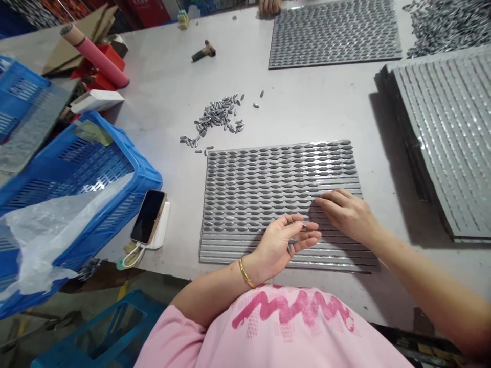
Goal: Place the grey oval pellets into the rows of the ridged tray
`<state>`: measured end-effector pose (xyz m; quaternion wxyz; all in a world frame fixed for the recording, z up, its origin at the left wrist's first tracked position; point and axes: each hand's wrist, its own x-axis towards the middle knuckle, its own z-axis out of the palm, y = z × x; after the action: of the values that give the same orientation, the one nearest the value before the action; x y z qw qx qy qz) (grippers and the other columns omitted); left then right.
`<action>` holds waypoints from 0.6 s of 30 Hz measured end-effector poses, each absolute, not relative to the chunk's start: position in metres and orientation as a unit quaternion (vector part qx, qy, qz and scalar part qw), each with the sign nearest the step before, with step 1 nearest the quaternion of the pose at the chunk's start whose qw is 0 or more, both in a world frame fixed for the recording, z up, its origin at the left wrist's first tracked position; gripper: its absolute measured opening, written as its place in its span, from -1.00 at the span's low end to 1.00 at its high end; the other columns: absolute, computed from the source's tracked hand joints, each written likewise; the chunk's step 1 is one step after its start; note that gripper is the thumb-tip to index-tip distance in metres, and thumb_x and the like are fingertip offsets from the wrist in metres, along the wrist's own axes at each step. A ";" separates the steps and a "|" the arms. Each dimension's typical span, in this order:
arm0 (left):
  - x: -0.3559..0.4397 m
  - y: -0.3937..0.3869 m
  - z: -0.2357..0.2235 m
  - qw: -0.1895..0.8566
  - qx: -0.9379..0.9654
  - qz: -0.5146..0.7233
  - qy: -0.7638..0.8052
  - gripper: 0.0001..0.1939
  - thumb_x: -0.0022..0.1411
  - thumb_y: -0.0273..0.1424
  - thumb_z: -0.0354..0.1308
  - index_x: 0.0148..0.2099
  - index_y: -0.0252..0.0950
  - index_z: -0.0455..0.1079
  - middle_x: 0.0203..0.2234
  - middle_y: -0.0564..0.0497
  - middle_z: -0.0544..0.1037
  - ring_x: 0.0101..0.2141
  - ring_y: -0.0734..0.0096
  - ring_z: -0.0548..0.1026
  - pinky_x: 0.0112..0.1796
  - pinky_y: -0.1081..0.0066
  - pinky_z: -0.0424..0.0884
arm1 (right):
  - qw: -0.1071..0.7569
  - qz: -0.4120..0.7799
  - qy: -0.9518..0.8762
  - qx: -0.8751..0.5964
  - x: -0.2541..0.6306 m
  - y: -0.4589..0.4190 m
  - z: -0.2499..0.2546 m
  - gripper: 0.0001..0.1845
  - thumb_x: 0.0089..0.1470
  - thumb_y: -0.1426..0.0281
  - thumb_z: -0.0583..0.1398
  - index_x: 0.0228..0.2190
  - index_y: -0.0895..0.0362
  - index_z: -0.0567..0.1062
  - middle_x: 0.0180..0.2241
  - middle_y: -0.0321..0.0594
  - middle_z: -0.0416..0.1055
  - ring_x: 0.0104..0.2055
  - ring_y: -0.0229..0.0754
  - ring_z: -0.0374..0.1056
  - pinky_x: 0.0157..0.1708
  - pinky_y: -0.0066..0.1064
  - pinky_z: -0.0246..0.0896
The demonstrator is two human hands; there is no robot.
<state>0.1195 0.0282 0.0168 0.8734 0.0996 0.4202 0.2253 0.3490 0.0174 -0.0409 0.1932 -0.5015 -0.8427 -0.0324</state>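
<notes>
A grooved grey board (230,250) lies in front of me, with rows of small grey spindle-shaped metal pieces (253,194) set along its grooves. Bare grooves show on its near side and at its right. My left hand (286,240) hovers palm up over the near part, fingers curled. A small shiny piece (304,225) shows between its thumb and forefinger. My right hand (347,212) reaches down at the right end of the rows, fingertips pinched together against the board. Whatever those fingertips hold is hidden.
Loose metal pieces (217,115) lie beyond the board. A stack of grooved boards (433,128) stands right. Another person's hand (270,7) rests by a filled board (333,33) at the back. A blue crate (148,174), phone (149,217) and dark-handled tool (203,52) sit left.
</notes>
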 end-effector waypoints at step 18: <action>0.122 0.027 0.013 0.856 0.142 0.265 0.420 -0.70 -0.03 -0.38 0.46 -0.28 -0.36 0.45 -0.45 0.04 0.50 -0.44 0.53 0.47 -0.34 0.46 0.44 | 0.388 0.217 -0.735 -0.512 0.318 -0.011 -0.001 -0.61 0.17 0.54 0.22 0.02 0.02 0.47 -0.14 -0.13 0.49 -0.10 -0.11 0.44 -0.14 -0.28 0.41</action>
<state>0.1219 0.0273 0.0130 0.8562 0.1418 0.4202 0.2651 0.3183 -0.0113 -0.0009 0.3884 -0.5120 -0.7348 0.2168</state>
